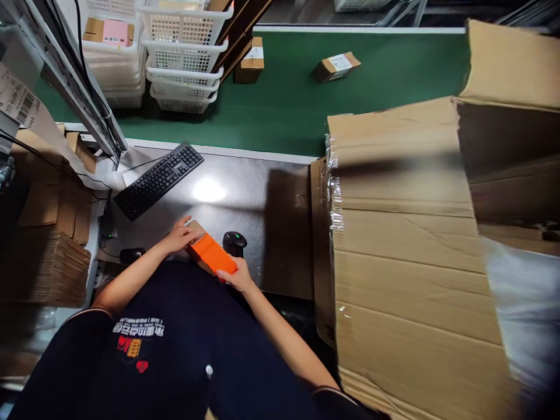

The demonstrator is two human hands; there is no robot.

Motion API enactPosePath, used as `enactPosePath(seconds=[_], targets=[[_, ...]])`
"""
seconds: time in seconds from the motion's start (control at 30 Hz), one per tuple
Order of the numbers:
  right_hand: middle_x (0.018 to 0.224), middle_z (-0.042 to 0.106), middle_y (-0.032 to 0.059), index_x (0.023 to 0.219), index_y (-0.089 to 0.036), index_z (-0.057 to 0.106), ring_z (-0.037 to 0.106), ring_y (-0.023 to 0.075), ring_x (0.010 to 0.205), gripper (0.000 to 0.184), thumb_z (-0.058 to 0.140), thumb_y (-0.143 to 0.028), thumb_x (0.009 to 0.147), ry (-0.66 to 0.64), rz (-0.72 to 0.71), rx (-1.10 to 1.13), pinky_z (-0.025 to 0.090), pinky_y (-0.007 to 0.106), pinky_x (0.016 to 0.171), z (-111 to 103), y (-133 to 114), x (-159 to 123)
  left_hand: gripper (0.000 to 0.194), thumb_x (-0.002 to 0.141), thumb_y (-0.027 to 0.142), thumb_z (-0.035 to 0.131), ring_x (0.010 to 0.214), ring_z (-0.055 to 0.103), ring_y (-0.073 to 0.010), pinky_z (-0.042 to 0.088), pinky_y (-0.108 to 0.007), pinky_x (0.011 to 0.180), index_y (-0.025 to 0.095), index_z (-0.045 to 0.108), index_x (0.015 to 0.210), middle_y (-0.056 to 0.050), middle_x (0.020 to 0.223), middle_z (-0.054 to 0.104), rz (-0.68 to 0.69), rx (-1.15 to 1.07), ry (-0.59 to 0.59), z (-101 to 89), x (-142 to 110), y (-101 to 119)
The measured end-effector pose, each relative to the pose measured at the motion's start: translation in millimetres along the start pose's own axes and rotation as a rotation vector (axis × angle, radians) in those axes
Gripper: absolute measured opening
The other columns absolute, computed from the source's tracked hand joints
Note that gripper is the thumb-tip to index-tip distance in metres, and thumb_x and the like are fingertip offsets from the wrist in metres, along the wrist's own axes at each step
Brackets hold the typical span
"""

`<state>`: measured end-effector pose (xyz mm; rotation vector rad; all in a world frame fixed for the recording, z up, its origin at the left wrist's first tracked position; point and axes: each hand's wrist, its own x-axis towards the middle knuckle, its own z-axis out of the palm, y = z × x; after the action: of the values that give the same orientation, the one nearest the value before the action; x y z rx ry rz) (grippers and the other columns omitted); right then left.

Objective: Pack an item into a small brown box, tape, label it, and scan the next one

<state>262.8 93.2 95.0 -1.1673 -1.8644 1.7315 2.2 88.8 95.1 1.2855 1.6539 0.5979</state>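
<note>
Close in front of my body is a bright orange box (215,254), held slantwise between both hands. Brown cardboard of a small carton (198,227) shows at its upper left end and along its lower side; I cannot tell how far the orange box sits inside it. My left hand (180,237) closes on the carton's end, fingers at the flap. At the lower right end, my right hand (237,275) grips the orange box, thumb on top. A black barcode scanner (235,242) with a green light stands just beyond the right hand.
A black keyboard (160,179) lies on the metal table (245,181). Behind runs a green conveyor belt (280,105) with two small cartons (338,66) and stacked white baskets (184,76). A large open cardboard box (406,251) blocks the right side. Flat cartons (56,262) are stacked left.
</note>
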Motion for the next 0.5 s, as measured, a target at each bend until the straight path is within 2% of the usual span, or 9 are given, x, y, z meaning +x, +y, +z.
enactPosePath(seconds=[0.1,0.2,0.27,0.37,0.5], targets=[[0.067,0.060,0.0025,0.072,-0.020,0.066,0.048,0.0186,0.060,0.041,0.079,-0.059,0.064,0.067,0.069,0.140,0.047,0.037,0.059,0.8,-12.4,0.8,0.032,0.098,0.040,0.066,0.152,0.043,-0.0322,0.037,-0.052,0.126,0.019,0.074,0.074,-0.009,0.164,0.049,0.065,0.089,0.051,-3.5,-5.0,9.8],[0.062,0.055,-0.0003,0.071,-0.019,0.065,0.042,0.0142,0.057,0.041,0.083,-0.055,0.064,0.042,0.147,0.176,0.040,0.032,0.055,-1.1,-30.9,-1.8,0.028,0.098,0.038,0.067,0.146,0.048,-0.0331,0.038,-0.056,0.123,0.020,0.076,0.079,-0.008,0.162,0.050,0.121,0.236,0.160,-26.3,-3.5,10.6],[0.064,0.057,0.0003,0.075,-0.017,0.067,0.042,0.0142,0.059,0.041,0.084,-0.054,0.067,0.012,0.197,0.163,0.039,0.030,0.055,-4.4,-40.8,-5.1,0.027,0.097,0.037,0.068,0.139,0.054,-0.0327,0.039,-0.057,0.121,0.019,0.077,0.078,-0.009,0.160,0.051,0.109,0.290,0.216,-46.7,4.3,3.5],[0.064,0.056,0.0002,0.076,-0.016,0.069,0.042,0.0134,0.060,0.045,0.084,-0.058,0.068,0.000,0.256,0.127,0.035,0.028,0.054,-8.5,-49.4,-5.8,0.028,0.096,0.033,0.069,0.127,0.061,-0.0292,0.043,-0.052,0.118,0.016,0.074,0.074,-0.012,0.155,0.052,0.080,0.297,0.232,-70.4,22.3,-14.7],[0.059,0.051,-0.0024,0.069,-0.016,0.064,0.039,0.0107,0.056,0.051,0.086,-0.063,0.064,-0.002,0.308,0.124,0.031,0.026,0.052,-4.7,-55.8,8.3,0.028,0.095,0.031,0.068,0.121,0.064,-0.0264,0.047,-0.046,0.113,0.017,0.071,0.071,-0.012,0.142,0.057,0.060,0.268,0.215,-77.5,41.2,-42.1]])
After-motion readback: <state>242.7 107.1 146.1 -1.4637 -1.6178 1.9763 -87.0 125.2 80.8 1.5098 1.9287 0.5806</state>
